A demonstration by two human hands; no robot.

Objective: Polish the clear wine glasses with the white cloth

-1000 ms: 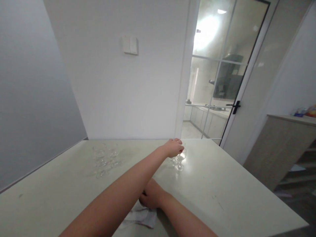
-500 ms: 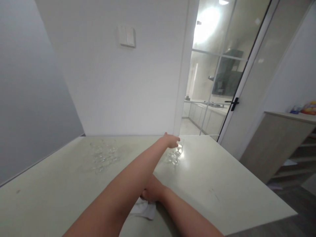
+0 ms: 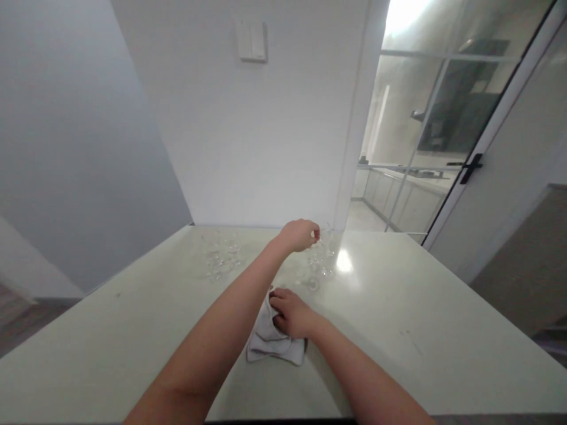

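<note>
The left hand (image 3: 301,235), its fingers curled narrow, reaches across to the stemmed glasses (image 3: 325,257), a step of handling glassware by the look of it; the right hand (image 3: 293,314) holds a folded cloth (image 3: 275,348) on the tabletop (image 3: 381,342); more glasses (image 3: 219,260) stand farther left. Moving among them calls for a light touch; blur hides whether the left fingers grip one.

The left hand (image 3: 303,235) and right hand (image 3: 295,316) are bare, like the smooth forearms (image 3: 221,319), which taper toward narrow wrists (image 3: 283,243).
</note>
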